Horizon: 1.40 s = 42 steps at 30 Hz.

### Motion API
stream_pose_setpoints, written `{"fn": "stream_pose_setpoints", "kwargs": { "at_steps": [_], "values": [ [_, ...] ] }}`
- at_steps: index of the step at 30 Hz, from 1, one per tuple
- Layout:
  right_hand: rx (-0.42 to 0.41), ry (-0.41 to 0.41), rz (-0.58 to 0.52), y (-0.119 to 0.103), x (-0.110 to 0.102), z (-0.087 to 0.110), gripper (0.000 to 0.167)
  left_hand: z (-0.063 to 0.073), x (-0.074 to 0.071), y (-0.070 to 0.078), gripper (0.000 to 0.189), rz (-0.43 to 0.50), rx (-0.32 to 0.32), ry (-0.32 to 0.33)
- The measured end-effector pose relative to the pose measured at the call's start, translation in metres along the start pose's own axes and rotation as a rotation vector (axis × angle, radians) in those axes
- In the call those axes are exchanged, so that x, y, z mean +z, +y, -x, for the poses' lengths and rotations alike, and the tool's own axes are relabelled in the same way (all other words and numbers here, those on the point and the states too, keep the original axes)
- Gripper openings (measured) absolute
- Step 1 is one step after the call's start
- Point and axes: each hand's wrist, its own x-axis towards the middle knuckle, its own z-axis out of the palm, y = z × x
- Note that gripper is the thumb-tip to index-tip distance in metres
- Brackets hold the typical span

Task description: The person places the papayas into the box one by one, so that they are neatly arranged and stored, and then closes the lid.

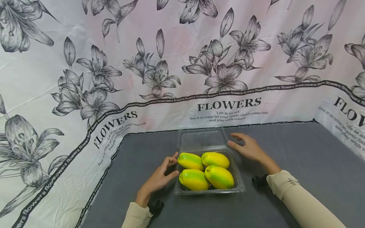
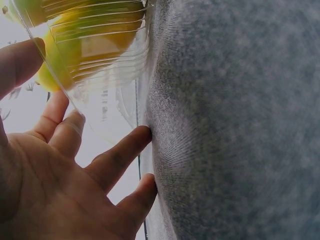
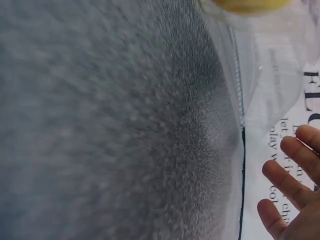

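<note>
A clear plastic clamshell box (image 1: pixel 239 187) stands on the grey table with its lid (image 1: pixel 203 139) tipped back, away from the person. Several yellow-green mangoes (image 1: pixel 219 176) lie inside it in two rows. At the box's left side is my left hand (image 1: pixel 161 175); in the left wrist view its thumb and some fingers (image 2: pixel 67 132) touch the rim and wall, and the other fingertips rest on the table. My right hand (image 1: pixel 248 148) hovers beside the lid's right edge, fingers spread and holding nothing. In the right wrist view its fingers (image 3: pixel 290 182) show apart from the plastic.
Grey cloth covers the table (image 1: pixel 137 158). Behind and to both sides hangs a white curtain (image 1: pixel 159 117) printed with black flowers and lettering, its lower edge meeting the tabletop. Dark wrist cameras (image 1: pixel 259 181) sit under both cuffs.
</note>
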Motion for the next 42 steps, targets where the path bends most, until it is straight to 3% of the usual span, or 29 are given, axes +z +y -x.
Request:
{"fn": "stream_pose_setpoints", "kwargs": {
  "at_steps": [10, 23, 33, 42],
  "values": [
    [0.043, -0.001, -0.033, 0.010, 0.008, -0.023, 0.070, -0.002, 0.000, 0.001, 0.039, 0.012, -0.018, 0.001],
    [0.070, -0.074, 0.008, 0.019, 0.015, -0.045, 0.074, -0.003, -0.002, 0.000, 0.040, 0.009, 0.008, -0.005],
    [0.090, -0.118, 0.006, 0.017, 0.021, -0.052, 0.077, -0.001, 0.000, -0.004, 0.042, 0.010, -0.007, 0.004],
    [0.088, -0.109, -0.002, 0.014, 0.021, -0.054, 0.076, -0.002, -0.002, -0.004, 0.040, 0.007, -0.011, 0.010]
  ]
}}
